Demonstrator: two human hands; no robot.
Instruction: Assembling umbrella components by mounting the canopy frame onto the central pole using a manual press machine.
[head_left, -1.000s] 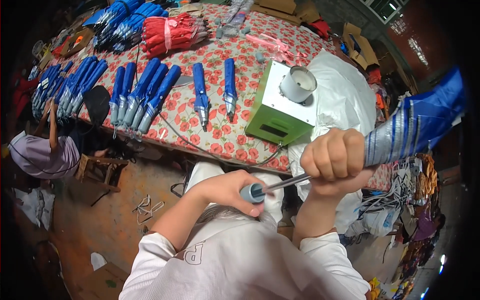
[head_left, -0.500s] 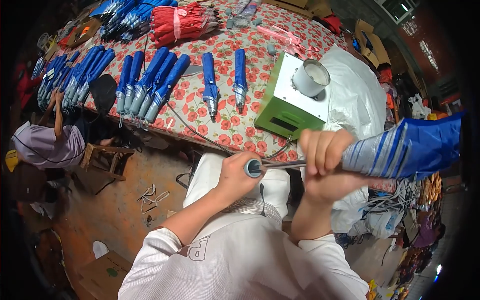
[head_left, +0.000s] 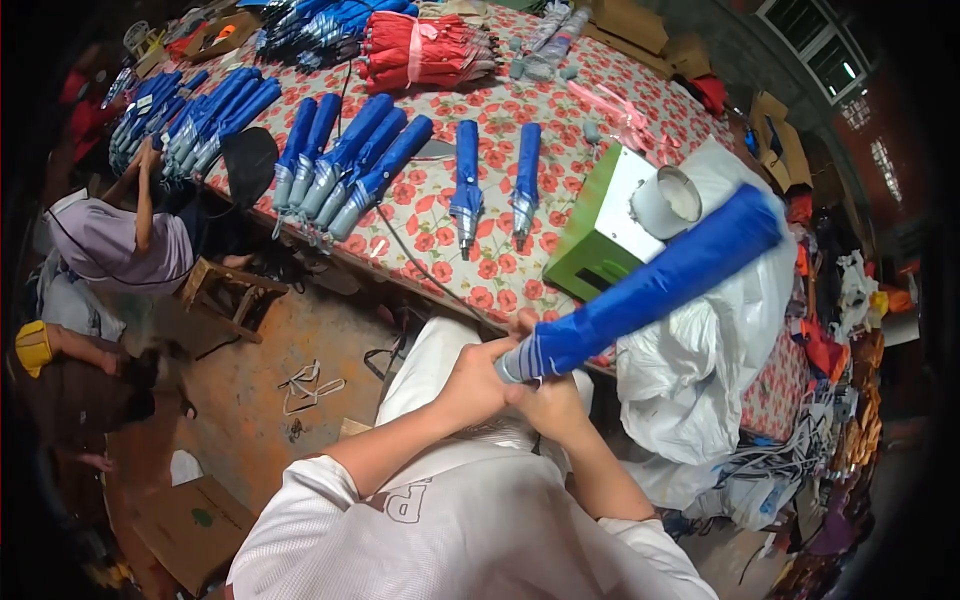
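A folded blue umbrella [head_left: 660, 285] slants up to the right in front of me, its silver-striped lower end close to my lap. My left hand [head_left: 478, 382] is closed around its grey handle end. Right beside it, my right hand [head_left: 556, 408] grips the umbrella from below where canopy and handle meet; part of its fingers is hidden behind the cloth. Beyond, on the flowered tablecloth [head_left: 450, 285], lie two blue umbrellas with bare tips, a left one [head_left: 467, 185] and a right one [head_left: 527, 180]. Several blue umbrellas with grey handles [head_left: 350, 165] lie to their left.
A green and white box machine [head_left: 600, 225] with a metal cup [head_left: 665, 200] stands behind the umbrella, beside a white plastic sack [head_left: 690, 350]. A tied red umbrella bundle [head_left: 425, 50] lies at the back. At left, a person [head_left: 125, 235] handles umbrellas near a wooden stool [head_left: 230, 295].
The umbrella's canopy has come toward my left hand, and the bare shaft between has gone from sight. My right hand moved left and down, beside the left. The view shifted slightly.
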